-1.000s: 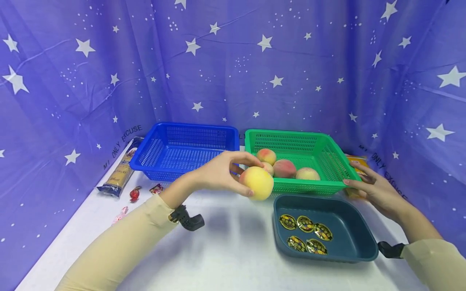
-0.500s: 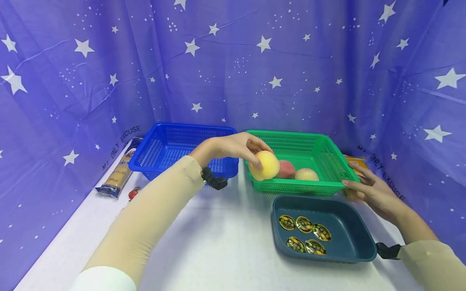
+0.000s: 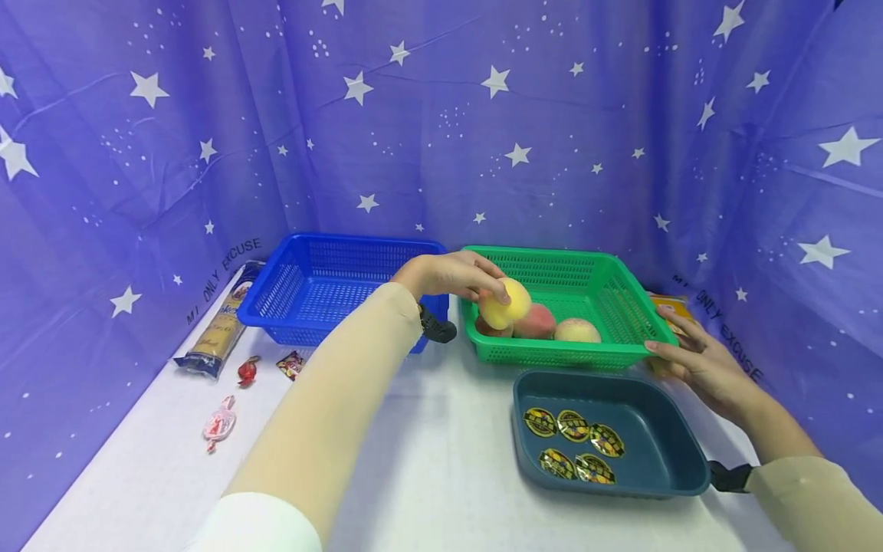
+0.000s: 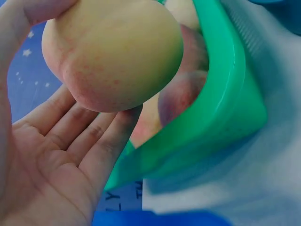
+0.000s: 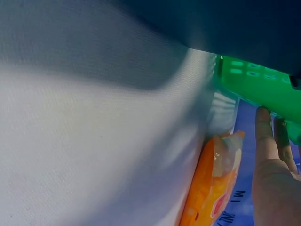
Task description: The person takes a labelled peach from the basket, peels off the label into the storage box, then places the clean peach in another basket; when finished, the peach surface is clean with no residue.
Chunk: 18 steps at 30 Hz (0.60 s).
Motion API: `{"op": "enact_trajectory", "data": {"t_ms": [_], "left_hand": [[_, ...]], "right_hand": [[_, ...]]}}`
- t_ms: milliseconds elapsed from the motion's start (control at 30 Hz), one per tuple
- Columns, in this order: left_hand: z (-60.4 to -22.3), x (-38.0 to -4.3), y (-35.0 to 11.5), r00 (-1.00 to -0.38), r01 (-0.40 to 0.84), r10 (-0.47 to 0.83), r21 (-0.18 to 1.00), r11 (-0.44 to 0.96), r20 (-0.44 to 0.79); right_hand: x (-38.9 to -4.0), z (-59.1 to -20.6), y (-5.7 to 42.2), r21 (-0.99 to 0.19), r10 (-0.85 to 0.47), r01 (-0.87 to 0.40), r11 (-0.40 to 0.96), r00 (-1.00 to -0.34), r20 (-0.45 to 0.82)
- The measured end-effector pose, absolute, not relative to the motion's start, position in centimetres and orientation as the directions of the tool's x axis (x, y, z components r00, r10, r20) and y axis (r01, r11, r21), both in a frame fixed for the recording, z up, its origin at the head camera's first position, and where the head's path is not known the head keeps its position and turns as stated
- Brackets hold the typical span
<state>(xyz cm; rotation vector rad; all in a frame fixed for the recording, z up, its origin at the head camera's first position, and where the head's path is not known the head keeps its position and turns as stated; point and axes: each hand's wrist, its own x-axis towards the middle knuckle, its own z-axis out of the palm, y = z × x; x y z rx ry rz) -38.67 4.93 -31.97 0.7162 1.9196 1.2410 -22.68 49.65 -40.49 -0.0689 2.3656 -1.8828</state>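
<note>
My left hand [image 3: 458, 276] holds a yellow peach [image 3: 507, 304] between thumb and fingers, over the left part of the green basket [image 3: 552, 350]. Close up in the left wrist view, the peach [image 4: 113, 56] shows a pink blush, and the fingers touch its lower side. Below it in the basket lie a red peach [image 3: 535, 322], a pale peach [image 3: 578, 331] and a partly hidden peach [image 3: 490, 329]. At the basket's right end, my right hand [image 3: 710, 372] touches the rim and outer wall with thumb and fingers extended.
A blue basket [image 3: 276, 330] stands left of the green one. In front is a dark tray [image 3: 662, 460] with several oval stickers [image 3: 607, 440]. Leftward lie wrapped candies [image 3: 219, 423] and a pasta packet [image 3: 219, 330]. An orange packet [image 5: 214, 183] lies by the right hand.
My left hand has carried the yellow peach up and forward from the basket's front edge to above its left part. The right hand stays at the basket's right end.
</note>
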Motion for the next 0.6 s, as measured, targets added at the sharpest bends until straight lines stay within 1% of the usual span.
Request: {"op": "enact_trajectory", "data": {"t_ms": [167, 233, 400, 533, 600], "left_hand": [[-32.3, -37.9, 6.2, -0.563, 0.097, 0.786, 0.924, 0.371, -0.257], [-32.3, -37.3, 6.7, -0.573, 0.117, 0.78, 0.917, 0.381, -0.251], [-31.8, -35.9, 7.1, -0.634, 0.152, 0.74, 0.902, 0.405, -0.226], [-31.8, -35.9, 6.7, -0.643, 0.163, 0.741, 0.911, 0.379, -0.193], [-32.2, -36.2, 6.5, -0.648, 0.192, 0.743, 0.909, 0.37, -0.166]], "right_hand": [[-22.7, -40.3, 49.3, -0.963, -0.099, 0.047, 0.264, -0.992, -0.076], [-22.7, -40.3, 49.0, -0.963, -0.099, 0.048, 0.265, -0.992, -0.077], [-22.8, -40.3, 48.7, -0.971, -0.106, 0.048, 0.234, -0.992, -0.075], [-22.9, -40.3, 48.4, -0.976, -0.105, 0.046, 0.211, -0.992, -0.07], [-22.9, -40.3, 48.2, -0.982, -0.109, 0.037, 0.184, -0.992, -0.058]]}}
